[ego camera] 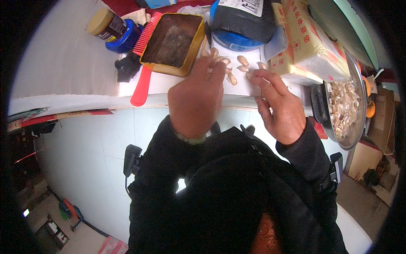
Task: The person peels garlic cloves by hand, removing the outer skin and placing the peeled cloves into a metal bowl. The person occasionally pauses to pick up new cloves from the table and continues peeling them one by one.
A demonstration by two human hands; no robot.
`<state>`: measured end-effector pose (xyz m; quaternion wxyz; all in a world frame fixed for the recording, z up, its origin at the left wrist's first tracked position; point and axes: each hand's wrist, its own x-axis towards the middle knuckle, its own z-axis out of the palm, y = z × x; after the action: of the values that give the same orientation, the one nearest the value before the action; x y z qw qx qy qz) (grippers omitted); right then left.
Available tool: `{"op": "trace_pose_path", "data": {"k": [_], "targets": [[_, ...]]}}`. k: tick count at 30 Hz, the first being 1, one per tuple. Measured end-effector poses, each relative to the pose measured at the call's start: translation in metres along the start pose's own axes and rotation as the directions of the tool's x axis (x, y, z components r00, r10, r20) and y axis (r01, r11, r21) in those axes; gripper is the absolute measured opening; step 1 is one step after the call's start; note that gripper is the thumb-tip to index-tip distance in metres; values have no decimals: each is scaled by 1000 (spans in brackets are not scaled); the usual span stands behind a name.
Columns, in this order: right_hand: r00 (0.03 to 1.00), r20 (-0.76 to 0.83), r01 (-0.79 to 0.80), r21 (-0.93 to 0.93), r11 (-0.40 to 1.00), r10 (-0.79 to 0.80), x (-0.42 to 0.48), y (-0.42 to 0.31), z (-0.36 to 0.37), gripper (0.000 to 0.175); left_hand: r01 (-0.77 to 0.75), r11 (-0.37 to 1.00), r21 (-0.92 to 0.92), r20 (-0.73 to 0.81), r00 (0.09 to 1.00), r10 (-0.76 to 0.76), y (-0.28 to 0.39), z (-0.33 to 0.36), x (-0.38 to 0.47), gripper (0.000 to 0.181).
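Observation:
Several unpeeled garlic cloves (232, 79) lie on the white tabletop (241, 89) before me. My left hand (196, 95) is over the left side of the cloves, its fingertips down among them; motion blur hides whether it grips one. To the right, my right hand (280, 106) has its thumb apart from its fingers. The fingertips of that hand touch or are just above a clove (250, 74) at the group's right side. Another clove (261, 65) lies just beyond those fingertips, near the tissue packs.
A yellow-rimmed open box (173, 41) and a red comb (141, 85) lie at left, beside a lidded jar (108, 25). Behind stands a blue round container (236, 41). Wrapped tissue packs (312, 60) are at right, near a metal pan (358, 127) holding garlic cloves or skins (344, 108).

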<state>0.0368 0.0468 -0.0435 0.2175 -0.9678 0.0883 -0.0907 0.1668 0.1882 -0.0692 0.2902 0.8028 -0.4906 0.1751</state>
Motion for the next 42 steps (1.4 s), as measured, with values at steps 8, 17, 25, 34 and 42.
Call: {"op": "trace_pose_path", "data": {"k": [8, 17, 25, 34, 42], "targets": [[996, -53, -68, 104, 992, 74, -13, 3, 0, 38, -97, 993, -72, 139, 984, 106, 10, 17, 25, 12], [999, -34, -3, 7, 1000, 3, -8, 6, 3, 42, -179, 983, 39, 285, 945, 161, 9, 27, 32, 9], [1000, 8, 7, 28, 1000, -7, -9, 4, 3, 45, -146, 987, 67, 261, 957, 124, 9, 21, 36, 9], [994, 24, -110, -3, 994, 110, -3, -5, 3, 51, 355, 849, -392, 152, 935, -320, 10, -31, -3, 5], [998, 44, -54, 15, 998, 54, 8, -8, 5, 49, 202, 941, -272, 243, 960, -136, 8, -1, -26, 15]]}}
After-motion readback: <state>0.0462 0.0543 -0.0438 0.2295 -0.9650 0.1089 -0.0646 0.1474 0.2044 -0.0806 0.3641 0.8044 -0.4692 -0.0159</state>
